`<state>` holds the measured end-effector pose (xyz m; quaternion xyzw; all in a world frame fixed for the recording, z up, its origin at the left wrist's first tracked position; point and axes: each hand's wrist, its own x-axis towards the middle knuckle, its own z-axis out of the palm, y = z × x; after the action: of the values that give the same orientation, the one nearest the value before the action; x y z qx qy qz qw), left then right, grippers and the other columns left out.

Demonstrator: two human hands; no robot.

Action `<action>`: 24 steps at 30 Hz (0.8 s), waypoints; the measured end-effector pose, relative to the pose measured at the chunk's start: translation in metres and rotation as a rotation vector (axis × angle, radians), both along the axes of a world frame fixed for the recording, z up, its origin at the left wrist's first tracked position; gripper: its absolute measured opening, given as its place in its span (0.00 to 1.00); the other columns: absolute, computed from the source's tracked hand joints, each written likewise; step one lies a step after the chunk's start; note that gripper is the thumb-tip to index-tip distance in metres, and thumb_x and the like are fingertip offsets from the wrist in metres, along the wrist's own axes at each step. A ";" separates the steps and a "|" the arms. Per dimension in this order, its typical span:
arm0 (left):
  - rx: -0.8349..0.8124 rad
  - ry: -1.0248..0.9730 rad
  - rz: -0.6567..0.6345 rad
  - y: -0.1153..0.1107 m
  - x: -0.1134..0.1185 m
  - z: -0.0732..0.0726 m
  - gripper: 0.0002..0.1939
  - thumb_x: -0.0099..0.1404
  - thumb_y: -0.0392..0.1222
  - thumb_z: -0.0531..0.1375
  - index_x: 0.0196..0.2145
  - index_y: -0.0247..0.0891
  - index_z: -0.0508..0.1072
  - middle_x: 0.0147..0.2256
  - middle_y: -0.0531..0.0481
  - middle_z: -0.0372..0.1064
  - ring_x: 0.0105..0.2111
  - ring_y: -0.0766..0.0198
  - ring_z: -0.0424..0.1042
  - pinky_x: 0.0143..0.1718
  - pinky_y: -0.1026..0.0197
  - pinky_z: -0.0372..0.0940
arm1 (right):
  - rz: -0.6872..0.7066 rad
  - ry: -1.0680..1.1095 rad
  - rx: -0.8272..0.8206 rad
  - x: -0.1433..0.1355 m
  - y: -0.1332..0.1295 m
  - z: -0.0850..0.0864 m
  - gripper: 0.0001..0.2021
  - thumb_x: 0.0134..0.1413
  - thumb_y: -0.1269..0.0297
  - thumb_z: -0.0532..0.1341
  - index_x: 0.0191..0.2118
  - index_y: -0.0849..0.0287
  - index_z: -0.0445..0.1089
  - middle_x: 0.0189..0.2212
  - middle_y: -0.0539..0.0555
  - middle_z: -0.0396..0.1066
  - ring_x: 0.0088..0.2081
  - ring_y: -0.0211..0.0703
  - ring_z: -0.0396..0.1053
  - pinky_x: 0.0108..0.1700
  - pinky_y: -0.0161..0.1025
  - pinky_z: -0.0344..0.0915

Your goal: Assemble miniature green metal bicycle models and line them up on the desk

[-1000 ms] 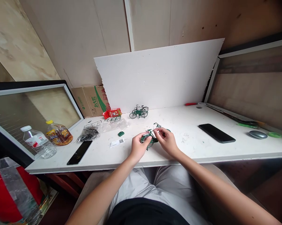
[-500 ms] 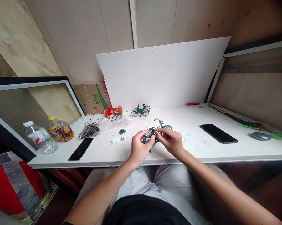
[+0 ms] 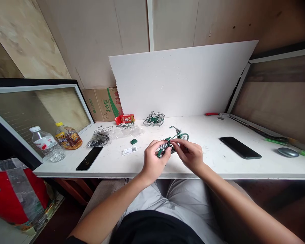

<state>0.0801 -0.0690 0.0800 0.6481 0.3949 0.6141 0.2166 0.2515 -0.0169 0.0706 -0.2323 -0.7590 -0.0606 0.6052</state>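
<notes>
A small green model bicycle point(image 3: 184, 136) is held above the white table near its front edge, its handlebar and one wheel pointing to the back right. My left hand point(image 3: 154, 157) grips its rear part between thumb and fingers, by the rack and wheel. The fingertips of my right hand point(image 3: 190, 153) pinch at the frame just below the seat, close to my left thumb. Fingers hide much of the frame. Behind and left of my hands lie a small green part point(image 3: 133, 141) and a white label point(image 3: 129, 150) with a printed code.
Small assembled bicycles point(image 3: 154, 119) stand at the back. Leftward are a phone point(image 3: 89, 158), bagged black parts point(image 3: 98, 139), a red packet point(image 3: 124, 119) and two bottles point(image 3: 68, 137). Another phone point(image 3: 240, 147), a grey mouse point(image 3: 288, 152) and a red tool point(image 3: 211, 114) lie rightward.
The view has shifted slightly, so most things appear a little displaced. Both hands keep hold of the bicycle, which is tilted a little differently, with its handlebar showing more clearly.
</notes>
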 end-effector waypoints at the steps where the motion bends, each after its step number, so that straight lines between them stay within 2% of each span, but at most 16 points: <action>1: 0.007 0.005 0.005 0.000 0.000 0.000 0.10 0.71 0.42 0.65 0.48 0.39 0.81 0.43 0.43 0.77 0.42 0.59 0.76 0.36 0.62 0.67 | -0.003 -0.003 0.008 0.000 0.000 0.001 0.08 0.66 0.73 0.66 0.47 0.56 0.79 0.34 0.53 0.84 0.27 0.37 0.77 0.31 0.33 0.71; 7: 0.017 0.014 -0.008 -0.003 0.000 0.003 0.09 0.70 0.40 0.66 0.47 0.39 0.81 0.43 0.44 0.77 0.43 0.58 0.76 0.37 0.62 0.69 | -0.032 0.002 0.065 0.000 -0.002 0.001 0.09 0.64 0.74 0.68 0.47 0.57 0.78 0.33 0.53 0.84 0.25 0.35 0.76 0.29 0.32 0.70; 16: 0.011 0.004 -0.014 -0.004 -0.001 0.007 0.09 0.70 0.40 0.66 0.46 0.38 0.80 0.42 0.44 0.77 0.42 0.59 0.76 0.36 0.62 0.69 | -0.015 -0.039 0.133 0.001 0.000 0.001 0.13 0.65 0.76 0.67 0.51 0.55 0.78 0.36 0.53 0.85 0.29 0.39 0.81 0.33 0.34 0.76; 19: 0.001 0.013 -0.012 -0.004 -0.002 0.006 0.09 0.70 0.40 0.65 0.47 0.38 0.80 0.43 0.44 0.77 0.42 0.59 0.77 0.36 0.63 0.69 | -0.007 -0.048 0.119 0.002 0.000 0.002 0.12 0.66 0.74 0.66 0.51 0.54 0.78 0.36 0.52 0.85 0.29 0.41 0.81 0.32 0.35 0.77; 24: 0.017 0.006 -0.036 -0.004 -0.003 0.006 0.09 0.71 0.41 0.65 0.47 0.38 0.80 0.44 0.43 0.77 0.43 0.58 0.77 0.43 0.59 0.72 | 0.033 -0.017 0.027 0.002 -0.001 0.006 0.09 0.66 0.72 0.67 0.47 0.52 0.79 0.38 0.52 0.85 0.33 0.42 0.82 0.36 0.37 0.78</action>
<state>0.0769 -0.0734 0.0861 0.6588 0.3787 0.6115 0.2208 0.2533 -0.0177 0.0764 -0.2108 -0.7670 -0.0629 0.6028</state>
